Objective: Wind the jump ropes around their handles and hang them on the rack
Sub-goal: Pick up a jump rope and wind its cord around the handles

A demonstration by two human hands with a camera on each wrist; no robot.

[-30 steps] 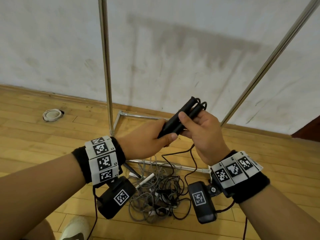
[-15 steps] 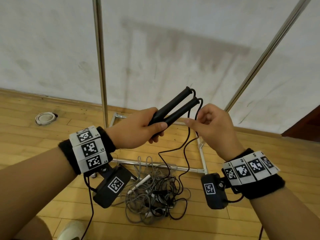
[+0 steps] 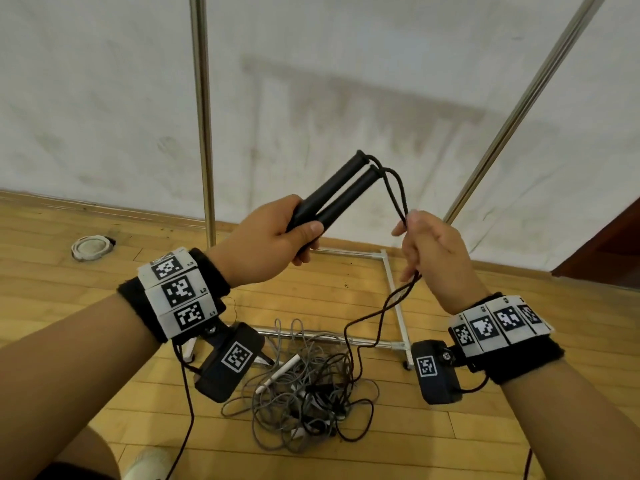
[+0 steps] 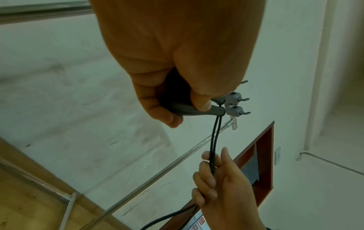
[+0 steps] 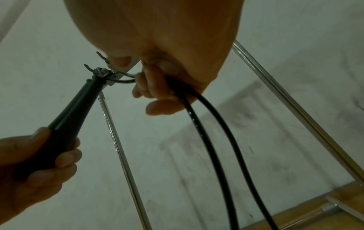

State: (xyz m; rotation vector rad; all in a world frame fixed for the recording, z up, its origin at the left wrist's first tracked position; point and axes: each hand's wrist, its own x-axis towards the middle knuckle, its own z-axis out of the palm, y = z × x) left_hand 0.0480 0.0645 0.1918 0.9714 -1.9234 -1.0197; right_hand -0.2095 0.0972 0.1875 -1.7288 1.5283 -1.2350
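Observation:
My left hand (image 3: 277,237) grips two black jump-rope handles (image 3: 337,194) side by side, their tips pointing up and to the right. Both strands of the black rope (image 3: 394,192) run from the tips down to my right hand (image 3: 427,244), which grips them in curled fingers. In the left wrist view the black rope (image 4: 213,140) hangs from the handles (image 4: 189,109) into the right hand (image 4: 214,179). Below the right hand the rope trails down to a tangle of grey and black ropes (image 3: 304,393) on the floor. The rack's two steel uprights (image 3: 202,116) stand behind.
The rack's base frame (image 3: 393,299) lies on the wooden floor under my hands. A white round object (image 3: 90,247) sits by the wall at the left. Grey hooks (image 4: 235,104) on the rack show in the left wrist view. My shoe (image 3: 145,465) is at the bottom edge.
The right hand let go of the handles, moved right and took both rope strands, pulling them away from the tips. The left hand has kept its grip on the handles.

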